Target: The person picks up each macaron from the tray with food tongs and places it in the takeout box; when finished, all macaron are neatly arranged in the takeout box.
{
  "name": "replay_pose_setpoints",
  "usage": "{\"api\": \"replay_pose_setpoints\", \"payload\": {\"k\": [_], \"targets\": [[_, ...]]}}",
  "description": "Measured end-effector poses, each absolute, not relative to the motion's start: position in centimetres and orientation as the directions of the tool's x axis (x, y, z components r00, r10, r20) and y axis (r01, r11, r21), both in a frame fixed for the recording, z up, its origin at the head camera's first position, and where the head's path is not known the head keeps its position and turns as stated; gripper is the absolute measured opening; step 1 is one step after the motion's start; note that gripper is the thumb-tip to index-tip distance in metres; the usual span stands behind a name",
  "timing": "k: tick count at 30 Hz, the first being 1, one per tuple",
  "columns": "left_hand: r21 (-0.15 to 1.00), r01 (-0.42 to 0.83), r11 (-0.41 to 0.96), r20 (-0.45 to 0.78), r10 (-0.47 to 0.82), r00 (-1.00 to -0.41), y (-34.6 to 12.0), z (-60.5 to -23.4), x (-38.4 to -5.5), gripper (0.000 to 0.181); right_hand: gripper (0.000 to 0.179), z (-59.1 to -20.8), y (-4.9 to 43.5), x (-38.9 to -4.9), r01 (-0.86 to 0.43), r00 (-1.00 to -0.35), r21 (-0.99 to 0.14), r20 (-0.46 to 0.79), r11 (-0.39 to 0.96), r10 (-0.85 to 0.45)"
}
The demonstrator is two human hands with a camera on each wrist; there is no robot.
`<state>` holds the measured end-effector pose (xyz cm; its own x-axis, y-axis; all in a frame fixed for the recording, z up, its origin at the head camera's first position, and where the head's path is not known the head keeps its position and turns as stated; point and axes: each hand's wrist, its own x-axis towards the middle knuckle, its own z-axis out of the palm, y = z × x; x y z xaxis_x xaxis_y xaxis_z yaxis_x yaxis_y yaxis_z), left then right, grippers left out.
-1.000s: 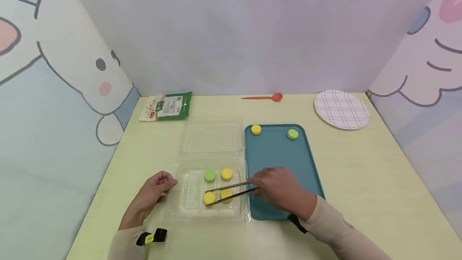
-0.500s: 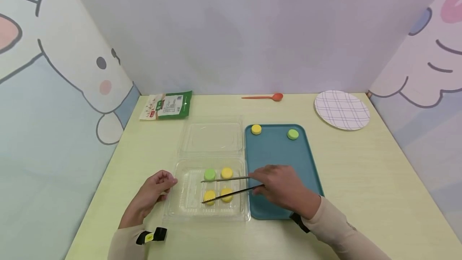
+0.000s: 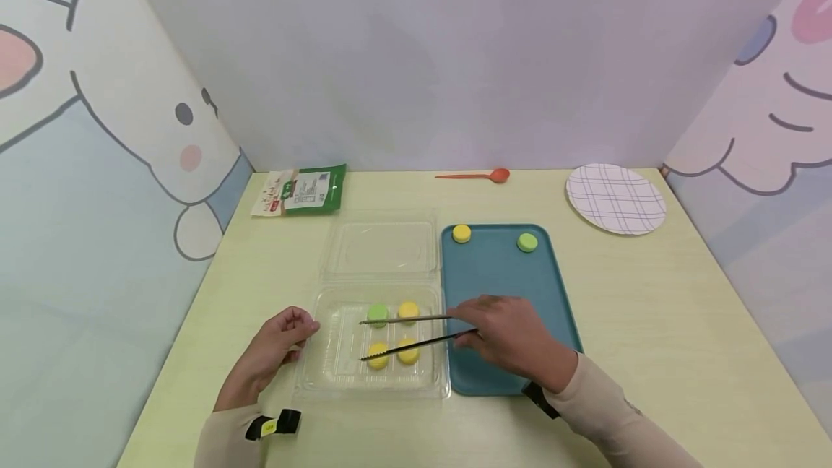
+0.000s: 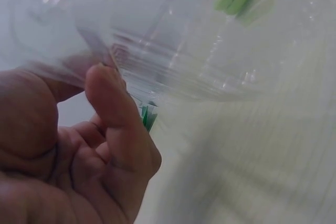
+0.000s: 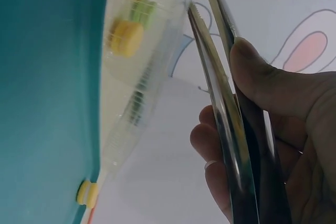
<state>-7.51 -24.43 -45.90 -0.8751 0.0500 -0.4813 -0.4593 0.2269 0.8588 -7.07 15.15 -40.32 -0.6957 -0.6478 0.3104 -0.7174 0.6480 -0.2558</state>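
Note:
My left hand (image 3: 278, 345) pinches the left rim of a clear plastic box (image 3: 338, 381); the left wrist view shows thumb and fingertip at the thin edge. Tongs (image 3: 422, 342) rest in my right hand (image 3: 510, 331), gripped between thumb and fingers. Their two arms are spread, reaching leftward above the box with no macaron caught between the tips. Inside the box sit a green macaron (image 3: 378, 313) and three yellow ones, such as the front left macaron (image 3: 378, 362), partly covered by the tongs in the head view.
Beneath my right hand lies a blue tray (image 3: 500, 273) bearing a yellow macaron (image 3: 461, 234) and a green macaron (image 3: 527, 243). The box's open lid (image 3: 383, 248) lies behind it. Further back are a green-and-white packet (image 3: 302, 191), a red spoon (image 3: 498, 175) and a checked plate (image 3: 616, 198).
The tongs have spread apart and let go of the front left yellow macaron, shifting slightly left and back. The left hand stays at the box rim.

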Motion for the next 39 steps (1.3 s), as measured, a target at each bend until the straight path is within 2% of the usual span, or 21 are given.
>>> {"api": "replay_pose_setpoints", "payload": {"k": [9,22,33,39], "targets": [[0.857,-0.463,0.228,-0.484,0.046,-0.874,-24.4,-46.0,-7.7,0.021,0.046,-40.8,16.3,-7.6,-0.681,-0.726,-0.270,0.371,0.680,-0.579],[0.855,-0.465,0.228,-0.486,0.045,-0.873,-24.4,-46.1,-7.6,0.022,0.051,-41.3,19.5,-8.3,-0.597,-0.765,-0.228,0.451,0.769,-0.460],[0.857,-0.466,0.220,-0.486,0.044,-0.873,-24.4,-46.0,-7.6,0.023,0.052,-42.0,22.4,-8.3,-0.491,-0.820,-0.235,0.450,0.839,-0.354],[0.858,-0.462,0.222,-0.482,0.044,-0.875,-24.5,-46.0,-7.6,0.022,0.051,-42.1,23.8,-8.4,-0.465,-0.827,-0.252,0.466,0.849,-0.315]]}}
